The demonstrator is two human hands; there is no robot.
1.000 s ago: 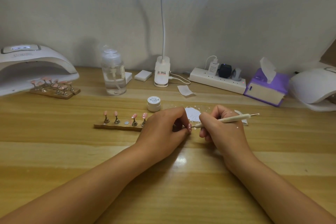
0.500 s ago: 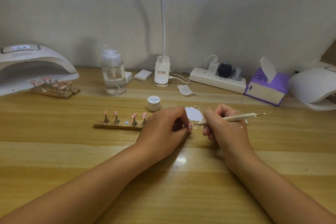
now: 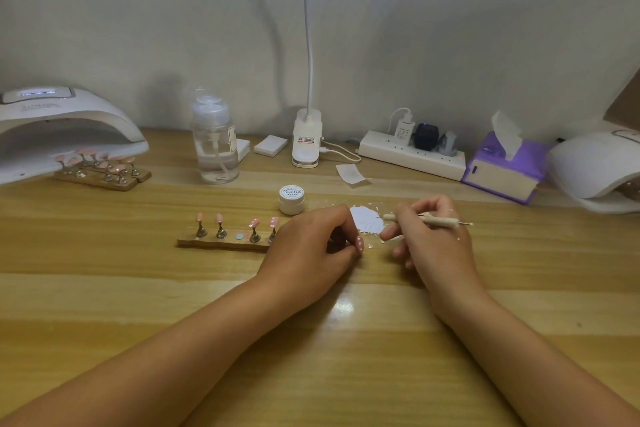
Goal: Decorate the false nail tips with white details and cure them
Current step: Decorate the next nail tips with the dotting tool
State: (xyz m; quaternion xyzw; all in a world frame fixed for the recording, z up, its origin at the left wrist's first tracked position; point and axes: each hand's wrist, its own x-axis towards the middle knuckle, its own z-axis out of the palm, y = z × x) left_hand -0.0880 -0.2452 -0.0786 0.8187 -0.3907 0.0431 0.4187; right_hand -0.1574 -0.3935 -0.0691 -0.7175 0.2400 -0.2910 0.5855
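The left hand (image 3: 311,246) rests on the table (image 3: 138,288) with its fingers curled in, pinching a pink nail tip (image 3: 360,244) that bears white dots. The curled fingers hide whatever the tip is mounted on. Just to the right and apart from it, the right hand (image 3: 433,243) grips a dotting tool (image 3: 443,220) lying almost level. Its blunt end pokes out leftward at the edge of a smear of white paint (image 3: 367,222), and its thin metal point sticks out to the right. The fingers cover part of the shaft, and whether the tool touches the paint cannot be told.

The smear lies on the table between the two hands and just behind them. Behind the left hand stands a small white jar (image 3: 292,199) with its lid on. To the left, a wooden stand (image 3: 221,242) carries four pink tips (image 3: 219,218) upright on metal holders, with one bare disc (image 3: 239,236) among them. The two nearest the hand show white dots, and the left hand hides the stand's right end.

At the far left is a white curing lamp (image 3: 62,128), with a second stand (image 3: 100,177) of pink tips at its mouth. Along the wall stand a pump bottle (image 3: 214,146), a small white box (image 3: 270,146), a clip lamp base (image 3: 307,139), a power strip (image 3: 412,154), a purple tissue box (image 3: 505,173) and another white lamp (image 3: 595,166) at the right edge. A paper scrap (image 3: 351,173) lies near the clip lamp base
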